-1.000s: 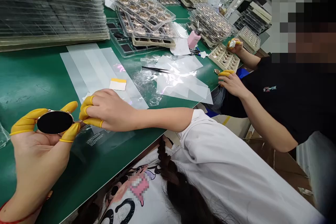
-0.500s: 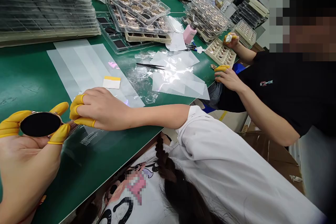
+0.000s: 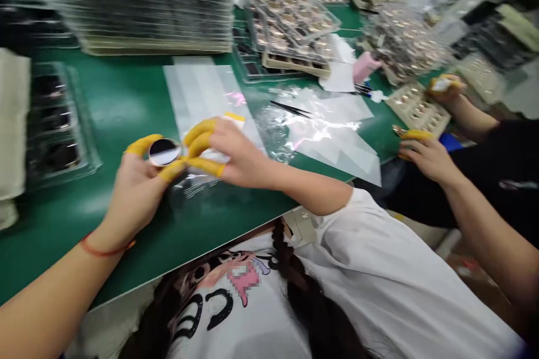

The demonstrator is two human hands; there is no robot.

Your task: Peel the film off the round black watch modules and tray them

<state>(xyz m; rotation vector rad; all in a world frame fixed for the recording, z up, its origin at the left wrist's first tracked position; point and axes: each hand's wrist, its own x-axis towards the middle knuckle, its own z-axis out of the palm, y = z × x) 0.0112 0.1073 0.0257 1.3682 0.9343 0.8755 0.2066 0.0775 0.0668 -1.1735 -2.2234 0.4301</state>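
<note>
My left hand (image 3: 137, 188), with yellow finger cots, pinches a small round dark-faced watch case (image 3: 164, 151) by its rim above the green table (image 3: 122, 101). My right hand (image 3: 229, 151), also in yellow cots, is curled with its fingertips right beside the case, pressing on a clear plastic sleeve (image 3: 191, 182) that lies under both hands. Whether the right fingers grip the sleeve or the case is blurred. Black tweezers (image 3: 290, 109) lie beyond the right hand on clear film.
Stacked clear trays (image 3: 138, 11) stand at the back left and trays of watch cases (image 3: 290, 22) at the back centre. A dark tray (image 3: 54, 123) sits at the left. A pink bottle (image 3: 364, 65) stands further right. A co-worker's hands (image 3: 425, 154) work at the right.
The view has swung left and blurred. Both my hands now sit nearer the middle of the picture, with the right fingertips closer against the watch case.
</note>
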